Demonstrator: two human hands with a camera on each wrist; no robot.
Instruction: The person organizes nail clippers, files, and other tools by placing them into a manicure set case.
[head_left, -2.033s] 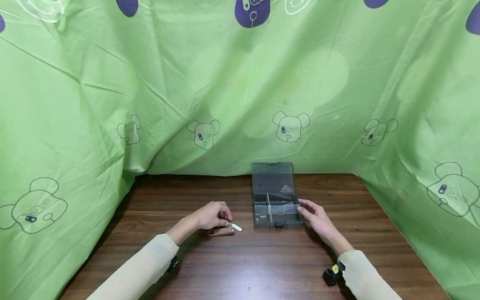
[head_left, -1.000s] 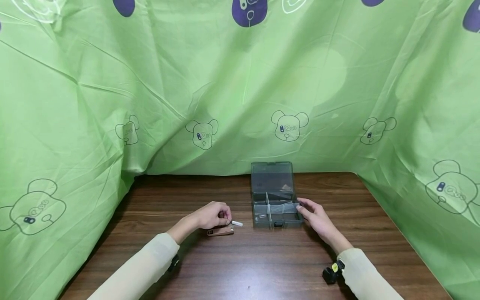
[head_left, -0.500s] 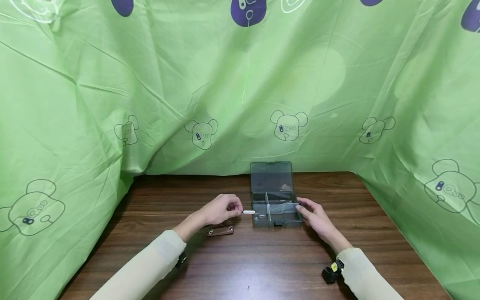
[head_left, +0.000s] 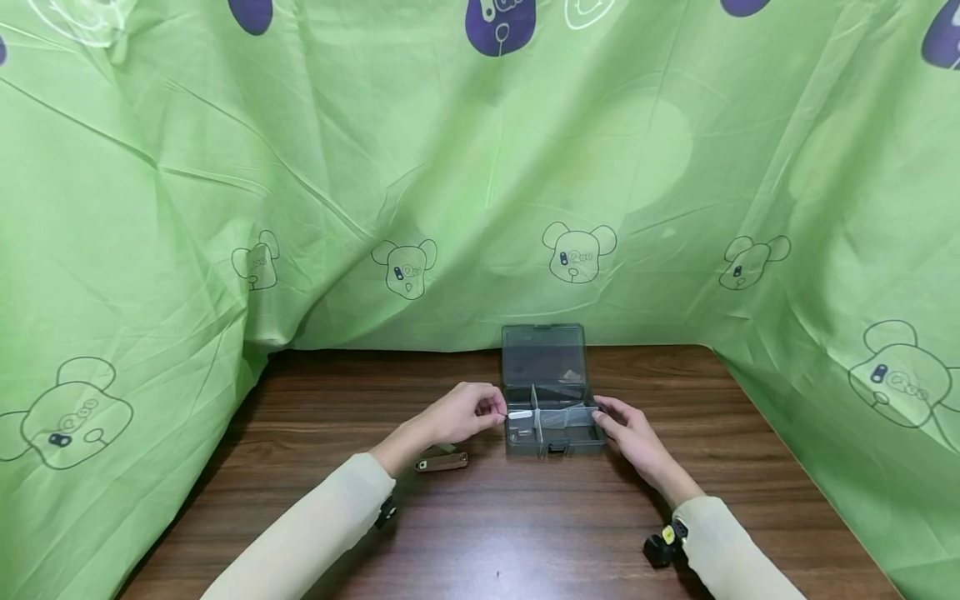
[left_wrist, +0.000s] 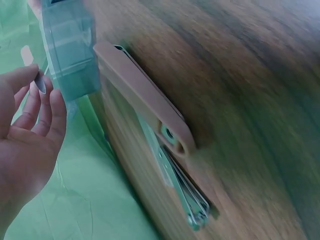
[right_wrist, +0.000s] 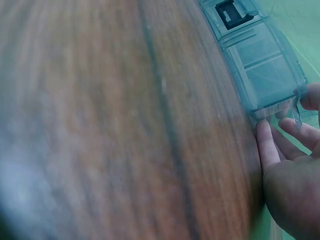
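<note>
Between the thumb and fingers of my left hand (head_left: 468,412) is a small slim tool with a white end (head_left: 520,414); a grey metal part (left_wrist: 40,82) shows at the fingertips in the left wrist view. Its white end is over the left front compartment of the smoky clear divided box (head_left: 555,448), whose lid stands raised. My right hand (head_left: 637,437) holds the box by its right wall, thumb at the rim and fingers outside. Left of the box, partly behind my left wrist, lies what looks like a nail clipper with a brown casing (head_left: 442,462) and metal levers (left_wrist: 182,187).
Clear dividers (head_left: 537,421) split the box into several compartments. Dark brown wood table (head_left: 495,533) lies under everything. A green patterned cloth (head_left: 450,317) hangs behind the table and along both sides.
My left hand has carried the white-ended tool from beside the brown-cased clipper up and right to the box's left front compartment. My right hand has stayed at the box.
</note>
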